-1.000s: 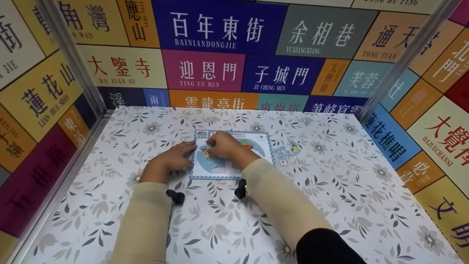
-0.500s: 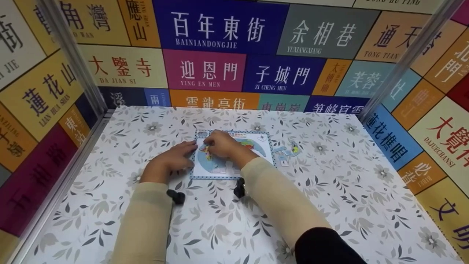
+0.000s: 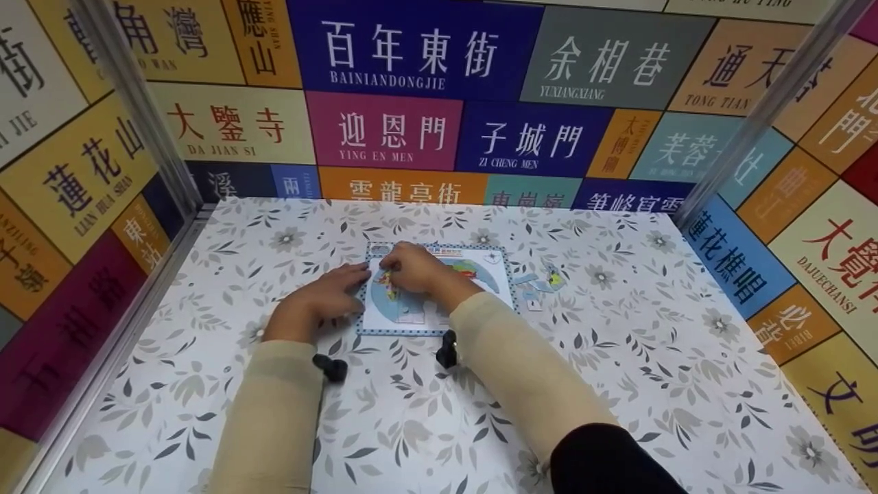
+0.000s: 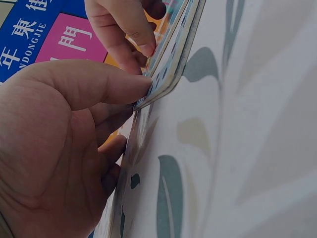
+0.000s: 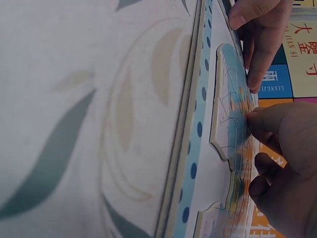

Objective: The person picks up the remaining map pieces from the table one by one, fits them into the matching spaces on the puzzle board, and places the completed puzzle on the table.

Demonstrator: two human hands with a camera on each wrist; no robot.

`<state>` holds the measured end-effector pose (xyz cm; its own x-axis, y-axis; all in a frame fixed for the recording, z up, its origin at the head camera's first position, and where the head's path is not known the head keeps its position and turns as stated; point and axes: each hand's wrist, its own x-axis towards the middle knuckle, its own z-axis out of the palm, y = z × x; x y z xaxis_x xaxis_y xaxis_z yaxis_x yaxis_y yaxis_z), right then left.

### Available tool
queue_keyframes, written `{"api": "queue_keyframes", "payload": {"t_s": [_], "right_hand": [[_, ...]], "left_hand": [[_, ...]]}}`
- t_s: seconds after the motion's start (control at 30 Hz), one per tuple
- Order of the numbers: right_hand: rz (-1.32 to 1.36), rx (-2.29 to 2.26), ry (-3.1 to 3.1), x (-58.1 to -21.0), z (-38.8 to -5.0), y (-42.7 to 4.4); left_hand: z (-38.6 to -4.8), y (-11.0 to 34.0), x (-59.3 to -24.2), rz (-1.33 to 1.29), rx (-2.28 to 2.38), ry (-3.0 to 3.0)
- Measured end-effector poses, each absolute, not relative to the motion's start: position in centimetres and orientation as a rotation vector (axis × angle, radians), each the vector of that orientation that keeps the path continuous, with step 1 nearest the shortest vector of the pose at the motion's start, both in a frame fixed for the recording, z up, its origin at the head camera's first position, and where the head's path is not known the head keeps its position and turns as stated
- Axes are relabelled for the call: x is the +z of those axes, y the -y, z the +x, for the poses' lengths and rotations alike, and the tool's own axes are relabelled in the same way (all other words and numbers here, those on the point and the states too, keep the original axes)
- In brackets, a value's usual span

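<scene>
- Presently, the left grip (image 3: 319, 295) has its thumb and fingers apart; they touch the left edge of the puzzle board (image 3: 405, 333).
- Fingers of the right grip (image 3: 415, 267) are bent, with the tips on the upper left part of the board; if they clamp a piece, I cannot tell.
- Directly under the right grip is the map picture (image 3: 410, 302), of rounded outline, blue with coloured lands; its pieces have thick, wavy cut edges over a flat white base.
- This board is a rectangle, looking like layered cardboard, and its light blue border carries dark dots.
- Beyond the right grip, the board's red heading (image 3: 446, 252) is too small for reading.
- To the right of the right grip, just beside the board, lie loose pieces (image 3: 554, 279), flat and irregular.
- Below both grips is the counter (image 3: 603, 357), white, printed with grey leaves and flowers.
- Farther behind the grips, wall panels read "BAINIANDONGJIE" on blue (image 3: 418, 51), "YING EN MEN" on magenta (image 3: 384, 130) and "YUXIANGXIANG" on grey (image 3: 617, 55).
</scene>
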<state>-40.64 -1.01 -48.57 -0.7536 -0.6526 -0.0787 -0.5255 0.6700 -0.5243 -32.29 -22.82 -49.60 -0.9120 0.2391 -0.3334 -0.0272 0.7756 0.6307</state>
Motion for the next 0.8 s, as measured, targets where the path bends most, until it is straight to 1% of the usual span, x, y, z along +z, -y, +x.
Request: {"api": "queue_keyframes", "payload": {"t_s": [0.27,0.8], "right_hand": [[-1.072,-0.654,-2.644,-48.51,-40.66,1.04],[-0.956,-0.737,-2.59,-48.8,-40.46,0.52]], "left_hand": [[-32.52,22.8,-49.57,0.198,0.901,-2.576],[-32.43,22.73,-49.74,0.187,0.888,-2.592]]}}
